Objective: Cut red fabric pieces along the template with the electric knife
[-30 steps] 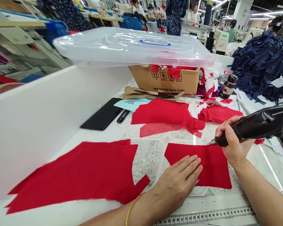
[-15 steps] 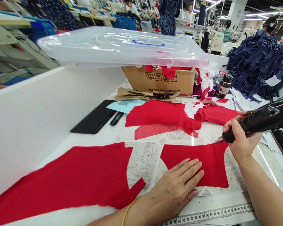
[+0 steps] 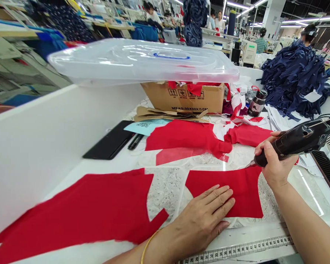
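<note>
Head view's up. What are the hands doing?

I'm seeing the left hand (image 3: 202, 220) pressing open and flat on a red fabric panel (image 3: 225, 194), holding nothing, while the right hand (image 3: 276, 163) is closing firmly around a corded black tool (image 3: 297, 141) with a pointed metal tip.

Where's the panel lying?

Lower right of the frame, on speckled white cloth (image 3: 165, 194), near a larger red piece (image 3: 79, 209). The tip is hovering just off its upper edge.

And the next move?

It's calling for steady contact at that edge, I'd judge, with the panel kept pinned. Against the earlier frame, the tool's rear end is tilting higher — the hands are barely shifting.
</note>
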### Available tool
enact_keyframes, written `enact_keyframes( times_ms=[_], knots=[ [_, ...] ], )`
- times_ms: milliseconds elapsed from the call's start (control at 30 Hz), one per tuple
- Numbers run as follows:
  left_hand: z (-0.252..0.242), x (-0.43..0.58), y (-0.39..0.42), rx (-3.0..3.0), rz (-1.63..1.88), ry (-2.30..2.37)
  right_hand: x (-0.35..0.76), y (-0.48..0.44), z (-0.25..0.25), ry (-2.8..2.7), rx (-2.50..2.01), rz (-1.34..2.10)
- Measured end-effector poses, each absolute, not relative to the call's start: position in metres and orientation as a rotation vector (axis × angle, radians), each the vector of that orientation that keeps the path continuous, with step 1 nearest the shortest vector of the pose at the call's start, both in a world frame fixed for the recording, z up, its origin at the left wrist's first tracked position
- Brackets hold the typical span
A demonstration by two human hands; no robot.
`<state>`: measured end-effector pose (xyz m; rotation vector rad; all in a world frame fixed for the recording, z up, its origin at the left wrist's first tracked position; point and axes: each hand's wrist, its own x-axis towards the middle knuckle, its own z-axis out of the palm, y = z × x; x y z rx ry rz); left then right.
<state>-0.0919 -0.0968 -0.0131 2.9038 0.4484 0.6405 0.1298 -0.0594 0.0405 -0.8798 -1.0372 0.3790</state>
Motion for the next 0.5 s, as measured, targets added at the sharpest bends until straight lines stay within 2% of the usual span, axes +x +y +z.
enact_keyframes(
  times_ms=[333,500],
  knots=[
    [-0.004,-0.068,-0.119,2.935,0.526,0.342,0.160,-0.062,0.040,-1.043,-0.956,0.322],
    [-0.009,-0.024,-0.117,2.995,0.560,0.450,0.159,-0.054,0.037,-0.996,-0.967,0.303]
  ],
)
